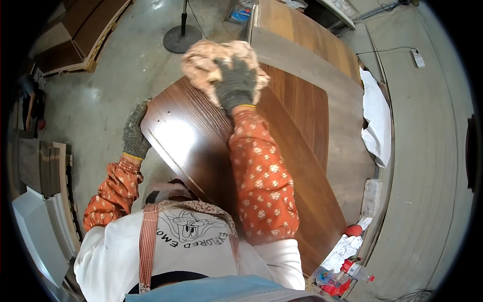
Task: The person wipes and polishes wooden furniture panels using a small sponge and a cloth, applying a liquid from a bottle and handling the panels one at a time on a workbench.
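A dark brown wood-grain board [201, 126] lies at an angle in front of me, with a bright glare on its surface and a few small holes near its left corner. My right hand [235, 83], in a dark grey knit glove, is on a crumpled pinkish-beige rag [198, 63] at the board's far end. Motion blurs the rag slightly. My left hand [136, 133], gloved alike, is closed along the board's left edge; part of its grip is hidden. Orange flowered sleeves cover both forearms.
Beneath lie other brown boards [307, 176] on a grey surface [347, 136]. White paper [376, 116] and a plastic bottle [358, 272] are at the right. A round-based stand [182, 39] is beyond the rag. Stacked panels [40, 166] stand at the left.
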Motion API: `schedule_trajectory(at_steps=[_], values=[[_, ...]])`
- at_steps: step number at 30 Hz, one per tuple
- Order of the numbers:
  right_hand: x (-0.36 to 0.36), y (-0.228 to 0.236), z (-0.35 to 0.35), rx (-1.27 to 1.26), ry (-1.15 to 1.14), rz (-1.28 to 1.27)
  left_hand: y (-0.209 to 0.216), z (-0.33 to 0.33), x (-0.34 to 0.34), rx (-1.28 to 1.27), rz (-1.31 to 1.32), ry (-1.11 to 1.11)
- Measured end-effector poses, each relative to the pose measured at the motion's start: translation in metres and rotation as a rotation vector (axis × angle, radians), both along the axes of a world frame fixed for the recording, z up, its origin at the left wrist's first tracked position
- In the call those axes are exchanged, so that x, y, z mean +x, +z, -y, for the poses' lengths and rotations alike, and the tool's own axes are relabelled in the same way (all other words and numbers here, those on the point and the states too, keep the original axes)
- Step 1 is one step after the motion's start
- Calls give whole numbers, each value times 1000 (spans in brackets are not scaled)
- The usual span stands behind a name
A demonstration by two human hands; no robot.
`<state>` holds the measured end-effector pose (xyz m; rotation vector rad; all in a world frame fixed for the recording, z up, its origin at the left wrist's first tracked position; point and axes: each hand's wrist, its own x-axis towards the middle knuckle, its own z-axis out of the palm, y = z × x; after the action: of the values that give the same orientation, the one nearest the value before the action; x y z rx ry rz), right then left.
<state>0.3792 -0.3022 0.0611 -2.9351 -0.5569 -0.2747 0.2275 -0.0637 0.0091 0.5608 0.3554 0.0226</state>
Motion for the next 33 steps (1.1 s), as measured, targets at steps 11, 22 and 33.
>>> schedule_trajectory(at_steps=[11, 22, 33], values=[[-143, -8, 285, 78, -769, 190, -24, -28, 7, 3, 60, -84], [-399, 14, 326, -27, -1274, 180, -42, -92, 34, 328, 141, -113], [-677, -55, 386, -44, -1603, 192, -88, -155, 97, 888, 317, 5]])
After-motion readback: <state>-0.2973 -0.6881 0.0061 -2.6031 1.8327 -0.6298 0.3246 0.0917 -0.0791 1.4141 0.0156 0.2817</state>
